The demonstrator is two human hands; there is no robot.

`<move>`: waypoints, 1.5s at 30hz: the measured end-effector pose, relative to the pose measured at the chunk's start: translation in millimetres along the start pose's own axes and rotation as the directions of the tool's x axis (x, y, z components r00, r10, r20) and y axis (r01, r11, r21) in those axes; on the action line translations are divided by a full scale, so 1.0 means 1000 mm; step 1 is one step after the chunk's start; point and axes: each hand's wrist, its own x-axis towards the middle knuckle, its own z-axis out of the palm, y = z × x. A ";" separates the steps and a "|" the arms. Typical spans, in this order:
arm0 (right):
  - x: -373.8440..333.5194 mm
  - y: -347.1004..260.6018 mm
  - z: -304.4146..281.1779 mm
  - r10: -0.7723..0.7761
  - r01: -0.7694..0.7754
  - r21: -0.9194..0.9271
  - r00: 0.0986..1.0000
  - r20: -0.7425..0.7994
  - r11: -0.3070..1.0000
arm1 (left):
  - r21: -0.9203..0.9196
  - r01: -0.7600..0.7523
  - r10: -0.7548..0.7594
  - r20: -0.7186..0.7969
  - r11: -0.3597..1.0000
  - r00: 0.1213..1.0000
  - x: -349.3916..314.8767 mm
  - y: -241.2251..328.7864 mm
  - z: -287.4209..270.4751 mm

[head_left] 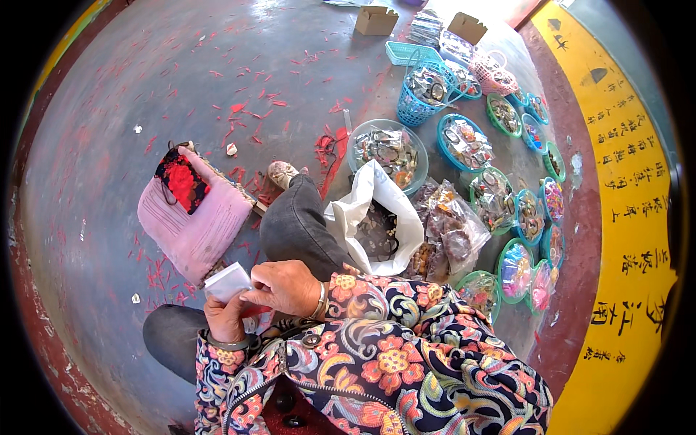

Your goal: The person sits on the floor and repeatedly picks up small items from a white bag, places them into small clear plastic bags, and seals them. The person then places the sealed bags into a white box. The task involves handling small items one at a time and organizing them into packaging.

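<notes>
My left hand [225, 319] is closed on a small, flat, white packet [228, 281], which looks like a thin stack of clear or white bags. My right hand [284, 286] is right beside it, its fingers curled and pressed together at the packet's lower right edge. What those fingers pinch, if anything, is hidden. Below the hands, a bit of red and clear plastic [257, 319] shows over my lap. To the right of my knee stands an open white sack [377, 217] with dark, clear-wrapped pieces inside.
A pink padded seat [192, 228] bears a black and red cloth item [181, 180]. Clear-bagged brown pieces [455, 230] lie right of the sack. Several basins, a blue basket [417, 109] and a pink basket [496, 72] hold small packets. Cardboard boxes [375, 22] stand far off; red scraps litter the floor.
</notes>
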 end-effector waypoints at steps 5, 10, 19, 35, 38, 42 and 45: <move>0.001 0.002 0.005 0.031 -0.031 -0.034 1.000 -0.001 0.999 | 0.061 -0.091 0.092 -0.007 0.994 0.996 0.002 0.001 0.005; 0.003 -0.001 0.006 0.007 -0.007 -0.048 1.000 0.001 0.999 | 0.006 -0.017 0.017 -0.006 1.000 1.000 0.002 0.004 0.005; 0.005 -0.004 0.004 0.073 -0.071 -0.030 0.996 0.051 0.997 | -0.015 -0.037 0.037 -0.006 0.999 0.999 0.001 0.002 0.005; 0.003 0.010 0.009 0.001 -0.001 -0.017 1.000 -0.008 1.000 | -0.126 0.129 -0.129 0.006 0.984 0.992 0.015 -0.008 0.000; 0.005 0.004 0.004 0.035 -0.035 0.012 0.999 -0.006 0.999 | -0.107 0.132 -0.126 0.063 0.985 0.990 0.015 -0.008 0.001; 0.006 0.003 0.003 0.001 0.005 -0.074 0.997 0.075 0.997 | -0.033 0.101 -0.098 0.087 0.994 0.991 0.015 -0.011 -0.004; 0.004 0.011 0.010 -0.015 0.020 -0.091 0.998 0.054 0.996 | 0.000 0.125 -0.125 0.081 0.992 0.989 0.011 -0.009 -0.005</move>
